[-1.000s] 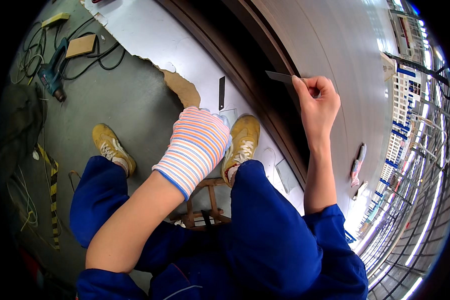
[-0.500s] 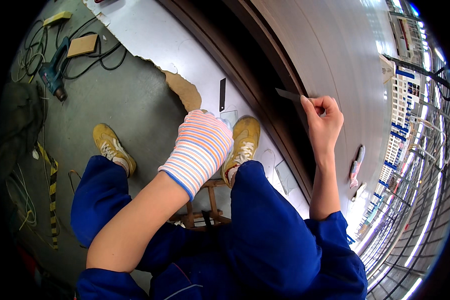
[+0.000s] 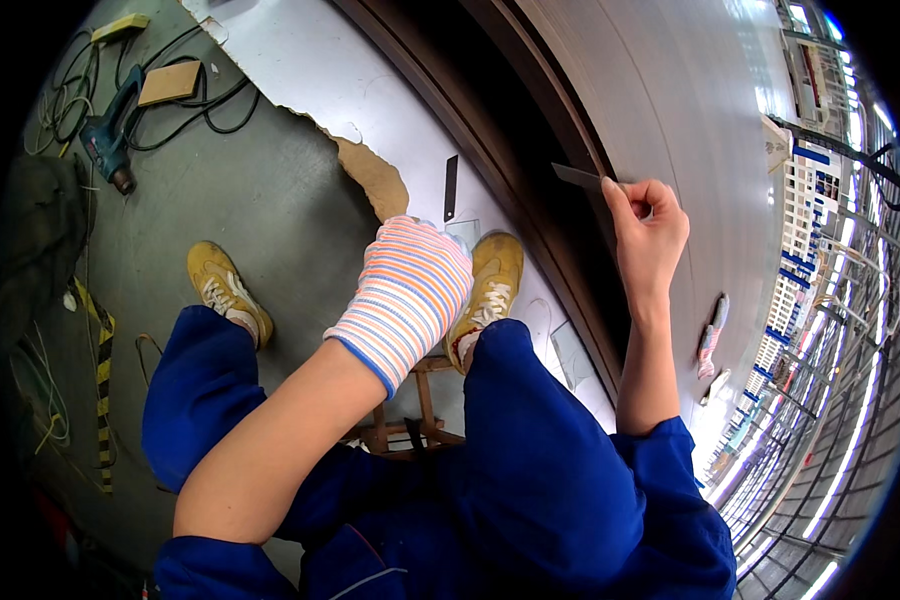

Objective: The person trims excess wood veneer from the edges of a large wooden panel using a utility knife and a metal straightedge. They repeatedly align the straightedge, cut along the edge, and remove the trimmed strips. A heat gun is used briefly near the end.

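Observation:
My right hand is bare and pinches a thin grey knife blade between thumb and fingers. The blade points left over the dark gap beside the large brown-grey panel. My left hand wears a striped knit glove and is closed above the torn edge of the white sheet. Its fingertips are hidden, so what they hold, if anything, does not show. A clear flat piece shows just beyond its knuckles. Close by on the sheet lies a dark blade-like strip with a small hole.
A heat gun, a tan block and coiled cables lie on the grey floor at left. A second striped glove rests on the panel at right. A wooden stool stands beneath me, between my legs.
My right hand and the blade have risen slightly in the picture, and the blade tilts a bit more. My left hand stays closed in nearly the same place. The view has shifted a little.

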Motion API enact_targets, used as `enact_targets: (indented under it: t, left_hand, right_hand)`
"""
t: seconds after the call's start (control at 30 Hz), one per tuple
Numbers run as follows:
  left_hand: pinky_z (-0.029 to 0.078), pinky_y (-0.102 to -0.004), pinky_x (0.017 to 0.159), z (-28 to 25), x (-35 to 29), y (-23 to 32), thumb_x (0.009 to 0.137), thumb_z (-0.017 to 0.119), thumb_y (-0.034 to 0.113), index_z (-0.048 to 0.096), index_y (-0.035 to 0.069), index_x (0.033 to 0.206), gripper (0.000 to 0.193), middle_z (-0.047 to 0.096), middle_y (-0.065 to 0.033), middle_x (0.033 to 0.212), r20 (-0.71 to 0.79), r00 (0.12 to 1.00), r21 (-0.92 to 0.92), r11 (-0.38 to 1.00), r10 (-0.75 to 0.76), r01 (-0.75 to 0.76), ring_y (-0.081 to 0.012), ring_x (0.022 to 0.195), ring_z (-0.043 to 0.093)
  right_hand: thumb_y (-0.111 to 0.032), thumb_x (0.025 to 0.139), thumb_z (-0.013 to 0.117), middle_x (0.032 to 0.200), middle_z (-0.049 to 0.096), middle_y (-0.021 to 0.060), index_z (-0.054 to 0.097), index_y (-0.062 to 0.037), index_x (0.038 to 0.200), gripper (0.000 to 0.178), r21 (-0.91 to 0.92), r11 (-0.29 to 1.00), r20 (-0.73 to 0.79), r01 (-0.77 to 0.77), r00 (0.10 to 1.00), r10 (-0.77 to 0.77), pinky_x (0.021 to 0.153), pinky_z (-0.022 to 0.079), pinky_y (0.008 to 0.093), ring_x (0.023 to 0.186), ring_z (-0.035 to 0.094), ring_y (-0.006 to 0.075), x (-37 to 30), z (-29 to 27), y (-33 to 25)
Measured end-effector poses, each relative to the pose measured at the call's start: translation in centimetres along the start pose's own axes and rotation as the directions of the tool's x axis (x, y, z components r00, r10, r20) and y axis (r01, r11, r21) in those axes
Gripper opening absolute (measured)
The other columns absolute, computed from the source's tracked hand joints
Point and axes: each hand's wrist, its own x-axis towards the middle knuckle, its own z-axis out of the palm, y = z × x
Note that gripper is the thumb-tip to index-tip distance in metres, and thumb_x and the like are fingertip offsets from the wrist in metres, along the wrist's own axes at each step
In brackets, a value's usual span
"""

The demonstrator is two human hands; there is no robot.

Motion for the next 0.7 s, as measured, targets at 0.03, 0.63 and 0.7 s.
enact_targets:
  t: [0.03,0.63,0.7]
  left_hand:
    - [0.048,-0.0379,0.077,0.1,0.0,0.1,0.072,0.074,0.026,0.072,0.005,0.089,0.028,0.068,-0.0109,0.085,-0.008,1.000,-0.010,1.000,-0.014,0.014,-0.0237,0.086,0.064]
    - [0.047,-0.0367,0.077,-0.5,-0.5,0.1,0.075,0.070,0.022,0.072,0.007,0.089,0.021,0.069,-0.0095,0.087,-0.025,0.999,0.022,0.999,0.030,-0.030,-0.0235,0.089,0.063]
    - [0.047,-0.0365,0.077,-0.8,-0.5,0.2,0.075,0.069,0.021,0.072,0.006,0.089,0.021,0.069,-0.0105,0.086,-0.011,0.998,0.003,0.998,0.062,-0.062,-0.0234,0.090,0.063]
  right_hand:
    - [-0.017,0.078,0.078,0.067,0.055,0.0044,0.062,-0.0016,0.072,0.023,-0.018,1.000,0.010,-0.007,1.000,0.007,0.057,0.043,0.0291,0.059,0.050,0.0141,-0.2,-0.4,0.2]
    - [-0.021,0.079,0.077,0.064,0.055,0.0048,0.063,0.0002,0.073,0.026,0.026,0.999,0.034,-0.032,0.999,0.031,0.058,0.043,0.0292,0.058,0.050,0.0137,1.7,1.4,-1.8]
    - [-0.021,0.079,0.077,0.064,0.055,0.0041,0.063,0.0008,0.073,0.027,0.037,0.999,0.027,-0.040,0.999,0.039,0.057,0.042,0.0283,0.058,0.049,0.0119,1.5,1.1,-1.7]
